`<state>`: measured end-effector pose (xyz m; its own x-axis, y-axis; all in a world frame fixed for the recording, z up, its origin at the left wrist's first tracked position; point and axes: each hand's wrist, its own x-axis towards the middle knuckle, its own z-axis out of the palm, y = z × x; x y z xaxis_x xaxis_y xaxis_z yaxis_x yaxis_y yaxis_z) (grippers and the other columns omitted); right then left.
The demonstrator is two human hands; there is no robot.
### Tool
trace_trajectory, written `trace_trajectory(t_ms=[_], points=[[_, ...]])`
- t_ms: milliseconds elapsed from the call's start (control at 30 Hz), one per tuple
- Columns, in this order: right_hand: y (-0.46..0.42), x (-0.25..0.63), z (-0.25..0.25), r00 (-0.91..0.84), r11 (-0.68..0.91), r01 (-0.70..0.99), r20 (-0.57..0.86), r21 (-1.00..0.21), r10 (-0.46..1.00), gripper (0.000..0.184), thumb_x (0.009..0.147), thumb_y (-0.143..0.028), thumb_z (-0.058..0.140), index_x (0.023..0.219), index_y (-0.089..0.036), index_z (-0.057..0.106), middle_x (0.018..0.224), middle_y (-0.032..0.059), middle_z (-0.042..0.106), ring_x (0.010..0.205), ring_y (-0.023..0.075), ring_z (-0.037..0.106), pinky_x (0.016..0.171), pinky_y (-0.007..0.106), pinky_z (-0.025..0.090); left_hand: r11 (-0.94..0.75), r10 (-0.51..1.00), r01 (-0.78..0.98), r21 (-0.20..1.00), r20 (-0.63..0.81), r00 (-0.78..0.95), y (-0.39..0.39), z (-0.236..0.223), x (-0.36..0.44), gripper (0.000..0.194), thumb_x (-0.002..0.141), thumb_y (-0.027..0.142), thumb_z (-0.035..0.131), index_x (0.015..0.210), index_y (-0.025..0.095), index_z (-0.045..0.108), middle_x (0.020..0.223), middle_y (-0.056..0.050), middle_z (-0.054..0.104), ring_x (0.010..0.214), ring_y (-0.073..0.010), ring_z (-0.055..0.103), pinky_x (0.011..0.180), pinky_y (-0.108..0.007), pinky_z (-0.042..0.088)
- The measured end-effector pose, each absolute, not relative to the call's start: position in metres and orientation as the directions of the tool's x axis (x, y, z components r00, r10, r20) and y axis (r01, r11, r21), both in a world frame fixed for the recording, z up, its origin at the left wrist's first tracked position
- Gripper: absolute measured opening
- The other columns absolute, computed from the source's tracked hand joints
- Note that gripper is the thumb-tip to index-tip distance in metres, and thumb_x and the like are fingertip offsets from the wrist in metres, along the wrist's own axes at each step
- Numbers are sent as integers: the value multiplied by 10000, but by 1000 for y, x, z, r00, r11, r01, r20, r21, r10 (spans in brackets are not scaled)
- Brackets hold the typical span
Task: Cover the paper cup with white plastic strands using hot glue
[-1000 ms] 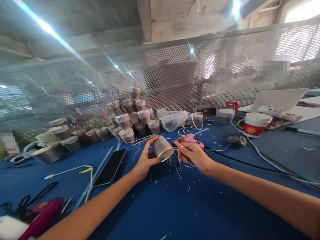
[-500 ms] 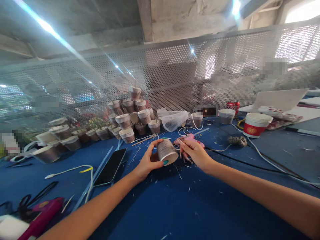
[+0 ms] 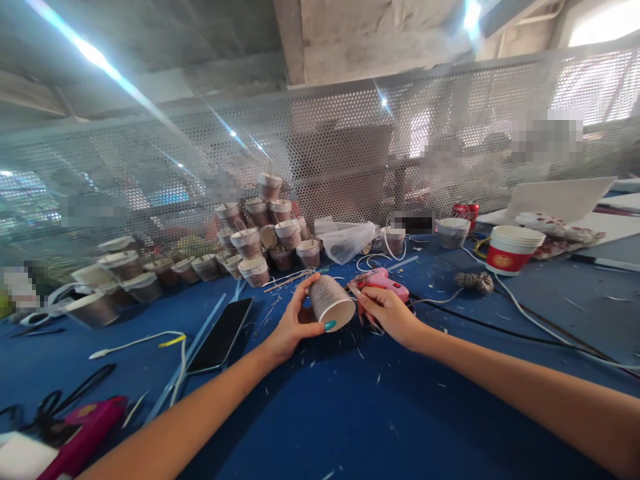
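- Your left hand (image 3: 289, 328) curls round the cup (image 3: 326, 295), thumb near its pale end
- The cup, tilted above the counter (image 3: 320, 407) between your hands, looks light and would probably dent if squeezed; its rough-looking side should not slip, so hold gently near the ends, likely stiffer
- Your right hand (image 3: 393, 317) has its fingers drawn together just beside it; whether they pinch anything, I cannot tell

The cup (image 3: 327, 300) in your left hand (image 3: 287, 330) is at twelve o'clock, just left of your right hand (image 3: 393, 317). On the table (image 3: 350, 420), the phone (image 3: 221, 336) lies toward eleven, stacked cups (image 3: 247, 242) beyond it, the yarn bundle (image 3: 474, 282) at one.
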<state>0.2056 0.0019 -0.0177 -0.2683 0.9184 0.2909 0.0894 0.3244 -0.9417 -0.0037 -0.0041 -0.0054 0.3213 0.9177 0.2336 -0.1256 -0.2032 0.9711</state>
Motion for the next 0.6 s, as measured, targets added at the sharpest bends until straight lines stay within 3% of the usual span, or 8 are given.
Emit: trace_trajectory(t_ms=[600], points=[[-4,206,-15,-294,359,165,302,-919,907,517,790,-676,462,544,-225,413,428,-44,397,387,92,353,400,257,266,-178,918,-230,957,246,310,-3,-5,0,826,490,200,794,1250,347,503,1253,-42,520,1133,-281,496,940,-390,404]])
